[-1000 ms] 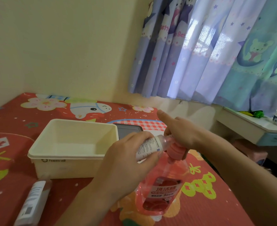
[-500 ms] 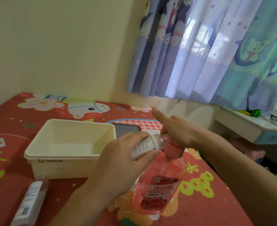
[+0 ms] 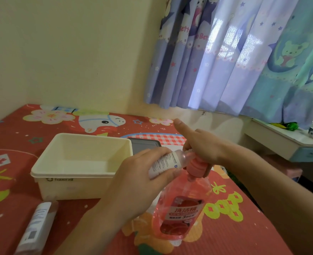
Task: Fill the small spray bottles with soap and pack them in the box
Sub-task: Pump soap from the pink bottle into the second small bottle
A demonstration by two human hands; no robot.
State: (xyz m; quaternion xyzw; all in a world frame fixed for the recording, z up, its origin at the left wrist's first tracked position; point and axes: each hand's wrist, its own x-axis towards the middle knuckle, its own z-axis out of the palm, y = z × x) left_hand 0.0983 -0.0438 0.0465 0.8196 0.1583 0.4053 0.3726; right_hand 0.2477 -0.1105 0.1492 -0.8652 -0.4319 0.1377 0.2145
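lower left of the frame, a spare small spray bottle [image 3: 34, 229] lies flat on the red patterned mat [image 3: 13, 144], just in front of the cream box [image 3: 74, 178]. the box sits left of centre, open top, and i can see nothing inside it. a dark flat thing [image 3: 144, 145] pokes out behind its right corner, can't tell what it is.

centre now: my left hand [image 3: 133, 186] is wrapped around another small bottle [image 3: 167, 161], holding it tilted on its side, its neck pointing right and meeting the nozzle of the pink pump [image 3: 197, 167]. white label facing up at me.

right of that, my right hand [image 3: 199, 146] sits on top of the pump head, fingers curled down over it, forefinger sticking out up and left. below the pump, the big pink soap bottle [image 3: 181, 210] stands on the mat, lower centre, red label toward me.

upper right, curtains [image 3: 244, 57] with bears and stars; a pale desk [image 3: 284, 142] at the right edge.
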